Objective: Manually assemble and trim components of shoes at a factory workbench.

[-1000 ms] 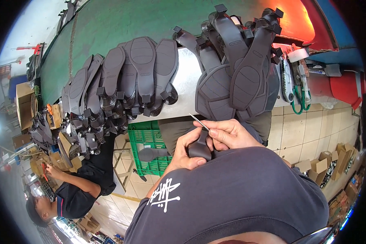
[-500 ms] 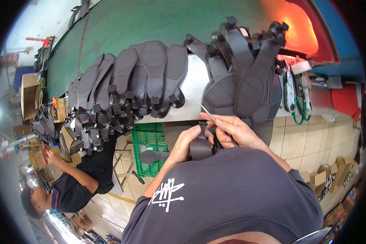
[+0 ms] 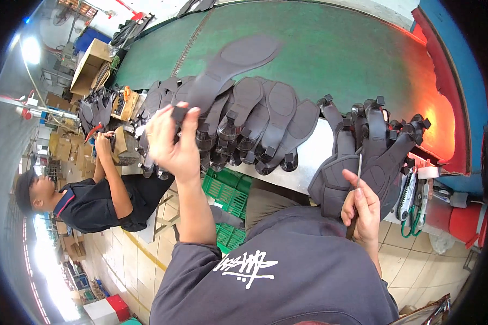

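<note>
My left hand [image 3: 174, 146] is raised at the left, closed on the heel end of a black high-heeled shoe sole [image 3: 214, 81]. Its broad toe part, blurred by motion, points up and right over a row of similar soles [image 3: 281, 105] along the metal ledge. Low at the right, my right hand [image 3: 361, 210] grips a thin pointed metal tool [image 3: 359, 169], tip upward. The tool's lower end is hidden in my fingers. Just behind that hand lies a second pile of black heeled soles [image 3: 333, 176], some with their heels standing up.
A green conveyor belt [image 3: 331, 49] runs behind the soles toward a glowing orange-red opening [image 3: 436, 130]. Green-handled scissors [image 3: 413, 222] and a cutter knife [image 3: 405, 195] hang at the right. A green crate [image 3: 228, 189] stands below the ledge; another person [image 3: 100, 197] works at the left.
My hands were close together in front of my chest. My left hand has swung up and left with the sole; my right keeps the metal tool, now more upright. The view has shifted too.
</note>
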`<state>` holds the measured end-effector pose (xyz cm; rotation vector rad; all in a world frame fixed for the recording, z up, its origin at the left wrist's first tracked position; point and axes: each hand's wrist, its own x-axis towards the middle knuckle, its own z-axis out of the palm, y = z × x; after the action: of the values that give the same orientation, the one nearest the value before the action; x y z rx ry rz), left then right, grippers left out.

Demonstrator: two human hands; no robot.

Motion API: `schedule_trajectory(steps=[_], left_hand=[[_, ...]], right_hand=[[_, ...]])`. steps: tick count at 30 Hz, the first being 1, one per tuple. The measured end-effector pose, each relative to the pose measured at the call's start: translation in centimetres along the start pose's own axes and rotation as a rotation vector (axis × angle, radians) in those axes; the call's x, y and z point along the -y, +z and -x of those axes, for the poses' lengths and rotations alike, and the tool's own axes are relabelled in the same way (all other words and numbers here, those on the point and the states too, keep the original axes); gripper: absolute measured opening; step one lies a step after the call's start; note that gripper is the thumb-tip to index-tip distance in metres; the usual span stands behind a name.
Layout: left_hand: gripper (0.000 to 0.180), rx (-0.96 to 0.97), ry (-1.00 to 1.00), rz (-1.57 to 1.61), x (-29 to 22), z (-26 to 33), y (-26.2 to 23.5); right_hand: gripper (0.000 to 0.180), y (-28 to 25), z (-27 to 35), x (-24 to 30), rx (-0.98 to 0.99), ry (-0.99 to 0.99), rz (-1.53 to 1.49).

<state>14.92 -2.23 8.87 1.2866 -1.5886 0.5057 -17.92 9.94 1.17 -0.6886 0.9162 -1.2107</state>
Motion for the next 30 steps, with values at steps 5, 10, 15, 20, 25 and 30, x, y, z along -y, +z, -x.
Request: schedule_trajectory(steps=[5, 10, 15, 20, 25, 30], left_hand=[[0.024, 0.204, -0.194, -0.093, 3.1, 3.5, -0.6], [0.018, 0.055, -0.281, 0.057, 3.7, 4.9, -4.4], [0.009, 0.249, -0.543, -0.04, 9.3, 18.4, -10.1], [0.06, 1.12, -0.304, 0.106, 7.2, 31.5, -11.8], [0.064, 1.319, -0.2, 0.069, 5.5, 36.8, -10.6], [0.032, 1.183, -0.142, 0.148, 7.7, 36.4, -9.7]], right_hand=[[0.04, 0.0, -1.2, -0.3, 0.042, 0.121, 0.097], [0.044, 1.0, -1.8, -0.4, 0.03, 0.033, 0.224], [0.043, 1.1, -2.1, -0.6, 0.077, 0.111, 0.271], [0.041, 1.2, -3.1, -1.0, 0.117, 0.115, 0.323], [0.043, 2.1, -3.2, -1.0, 0.141, 0.073, 0.425], [0.04, 1.9, -2.6, -0.8, 0.142, 0.162, 0.38]])
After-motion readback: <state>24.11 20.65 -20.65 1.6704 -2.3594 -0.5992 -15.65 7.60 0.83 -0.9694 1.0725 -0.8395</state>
